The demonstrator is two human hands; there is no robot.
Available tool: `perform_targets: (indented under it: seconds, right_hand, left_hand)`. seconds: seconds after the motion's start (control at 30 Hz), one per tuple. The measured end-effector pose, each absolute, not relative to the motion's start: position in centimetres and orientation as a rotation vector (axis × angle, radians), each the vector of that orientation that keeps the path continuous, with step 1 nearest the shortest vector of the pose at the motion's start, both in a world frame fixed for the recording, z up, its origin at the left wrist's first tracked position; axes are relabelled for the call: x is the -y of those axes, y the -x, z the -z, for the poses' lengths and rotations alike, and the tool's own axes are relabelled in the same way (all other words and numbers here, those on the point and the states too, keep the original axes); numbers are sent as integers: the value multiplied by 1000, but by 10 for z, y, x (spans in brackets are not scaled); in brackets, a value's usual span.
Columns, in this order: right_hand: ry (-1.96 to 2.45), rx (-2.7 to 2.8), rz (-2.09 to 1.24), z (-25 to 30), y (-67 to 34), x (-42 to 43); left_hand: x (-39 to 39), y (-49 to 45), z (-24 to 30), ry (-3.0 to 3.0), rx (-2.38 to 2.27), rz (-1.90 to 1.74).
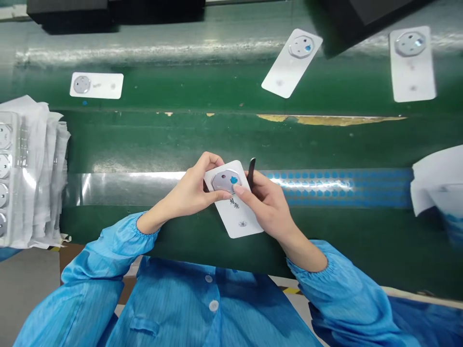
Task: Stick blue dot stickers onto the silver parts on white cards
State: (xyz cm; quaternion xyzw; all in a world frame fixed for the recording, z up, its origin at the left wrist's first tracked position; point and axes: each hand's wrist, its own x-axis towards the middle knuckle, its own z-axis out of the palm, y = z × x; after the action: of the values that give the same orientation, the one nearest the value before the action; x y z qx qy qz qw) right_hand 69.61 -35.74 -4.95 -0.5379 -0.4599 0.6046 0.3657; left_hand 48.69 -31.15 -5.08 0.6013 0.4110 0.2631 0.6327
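Above the front part of the bench, my left hand (193, 190) is closed on the left edge of a white card (237, 219), its thumb lying on the card's face. The card has rounded corners, dark printed characters and a silver octagonal disc (219, 182) near its top. A blue dot sticker (234, 180) lies on the disc. My right hand (269, 202) grips the card's right side, with its thumb at the disc's lower edge by the sticker. A slim dark tool (251, 172) sticks up from between the right fingers; its lower part is hidden.
Behind my hands runs a clear strip with rows of blue dots (325, 185). Similar white cards (291, 65) lie farther back. Wrapped trays of discs (36, 173) stand at the left, white sheets (441, 178) at the right. Black boxes (72, 12) line the far side.
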Motion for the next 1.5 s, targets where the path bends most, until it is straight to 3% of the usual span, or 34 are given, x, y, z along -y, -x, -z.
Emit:
perform_targets:
  seconds: [0.37, 0.8, 1.2, 1.5]
  right_hand:
    - [1506, 1103, -1442, 54, -693, 356]
    - [1337, 1100, -1539, 56, -688, 362]
    - [1363, 1436, -1222, 69, -684, 371]
    - [1348, 1115, -1367, 70, -668, 380]
  left_hand:
    - [329, -501, 51, -1375, -994, -582]
    - [325, -503, 57, -802, -957, -831]
    - [341, -518, 59, -745, -1042, -1055]
    - [351, -528, 59, -513, -913, -1018]
